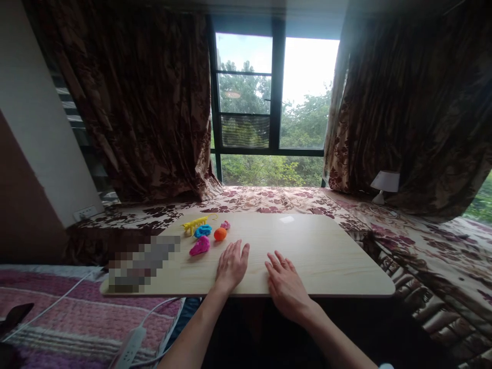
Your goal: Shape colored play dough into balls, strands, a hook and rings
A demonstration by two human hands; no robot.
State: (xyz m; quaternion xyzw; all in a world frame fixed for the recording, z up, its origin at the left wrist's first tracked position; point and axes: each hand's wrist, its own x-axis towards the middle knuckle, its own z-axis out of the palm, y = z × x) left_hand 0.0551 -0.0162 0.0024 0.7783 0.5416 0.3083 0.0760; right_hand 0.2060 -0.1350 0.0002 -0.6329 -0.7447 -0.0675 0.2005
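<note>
Both hands rest palm down on a pale wood-grain table (326,256), apart from each other. My left hand (232,264) lies with its fingers stretched out and holds nothing. Just beyond its fingertips sits an orange ball-like piece (220,234). My right hand (283,279) is flat near the front edge, fingers spread, with nothing under it that I can see. To the left of the orange piece are a magenta lump (200,246), a blue ring-like piece (203,231) and a yellow piece with several prongs (195,224). A small pink piece (225,224) lies behind the orange one.
A blurred-out patch (144,264) covers the table's left end. Behind the table runs a floral-covered ledge (269,197) below a window. A white lamp (385,184) stands at the right. A power strip (130,346) with a white cord lies at lower left.
</note>
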